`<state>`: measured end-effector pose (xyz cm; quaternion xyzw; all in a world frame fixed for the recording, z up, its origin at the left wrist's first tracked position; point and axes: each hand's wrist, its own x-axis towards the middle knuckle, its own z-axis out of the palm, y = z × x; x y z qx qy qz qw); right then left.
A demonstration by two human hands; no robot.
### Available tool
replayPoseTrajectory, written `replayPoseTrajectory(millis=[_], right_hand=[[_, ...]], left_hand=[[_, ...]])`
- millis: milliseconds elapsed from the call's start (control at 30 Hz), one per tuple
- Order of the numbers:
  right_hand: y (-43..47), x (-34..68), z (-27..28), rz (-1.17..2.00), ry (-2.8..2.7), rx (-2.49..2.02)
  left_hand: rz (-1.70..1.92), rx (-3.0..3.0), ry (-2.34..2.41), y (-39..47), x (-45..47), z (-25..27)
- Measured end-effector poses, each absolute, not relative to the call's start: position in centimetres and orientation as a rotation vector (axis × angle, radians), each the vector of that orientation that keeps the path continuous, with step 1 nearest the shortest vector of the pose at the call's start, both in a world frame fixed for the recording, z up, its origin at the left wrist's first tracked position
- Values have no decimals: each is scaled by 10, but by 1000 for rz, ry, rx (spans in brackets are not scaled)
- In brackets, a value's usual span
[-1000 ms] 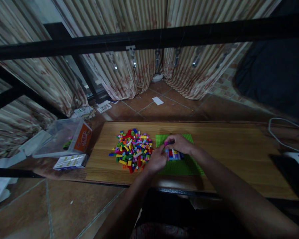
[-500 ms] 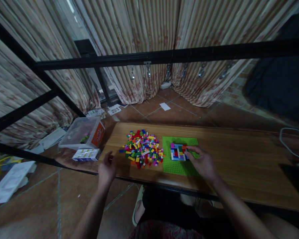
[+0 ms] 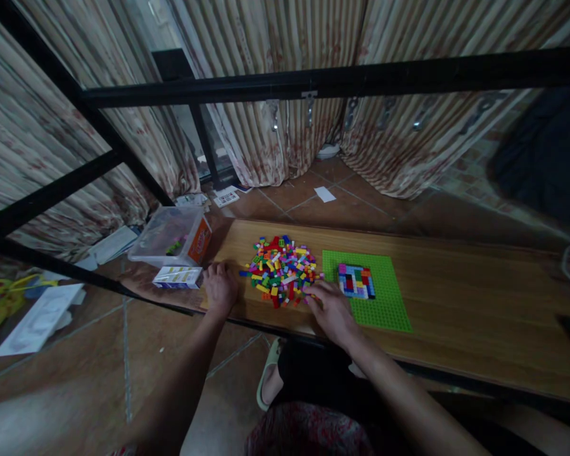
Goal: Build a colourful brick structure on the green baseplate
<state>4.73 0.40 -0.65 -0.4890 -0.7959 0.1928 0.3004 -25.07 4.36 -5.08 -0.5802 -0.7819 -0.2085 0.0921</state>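
A heap of small colourful toy bricks [image 3: 282,269] lies on the wooden table [image 3: 460,285]. At its right edge is my right hand [image 3: 331,310], thumb and index finger close together near loose bricks; anything between them is too small to make out. Right of the heap lies a green baseplate [image 3: 384,304], bearing a low block of mixed-colour bricks [image 3: 356,282]. My left hand [image 3: 220,288] rests palm down on the table's left end, fingers apart with nothing seen in them, left of the heap.
A clear plastic bin [image 3: 164,240] with an orange label and some bricks inside stands beyond the table's left end. A small white and purple box [image 3: 178,277] lies in front of it. A black metal bar [image 3: 285,85] crosses before the curtains [image 3: 285,145].
My right hand has left the brick block on the baseplate and moved left to the heap. My left hand has come down onto the tabletop. The view has shifted slightly.
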Motion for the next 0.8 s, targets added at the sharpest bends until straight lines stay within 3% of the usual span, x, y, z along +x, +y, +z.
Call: replayPoseTrajectory(millis=[400,667,800], right_hand=[[57,-1,-13,272,-2487,-1268],[61,-3,-8,476,-2248,-1175],[47,0,13,802,-1869,-1124]], left_hand=[[-591,-1695,-2396,42,-246,-45],[-537,-1692,-2404,42,-246,-41],[-538,-1705,-2372,43,-246,-40]])
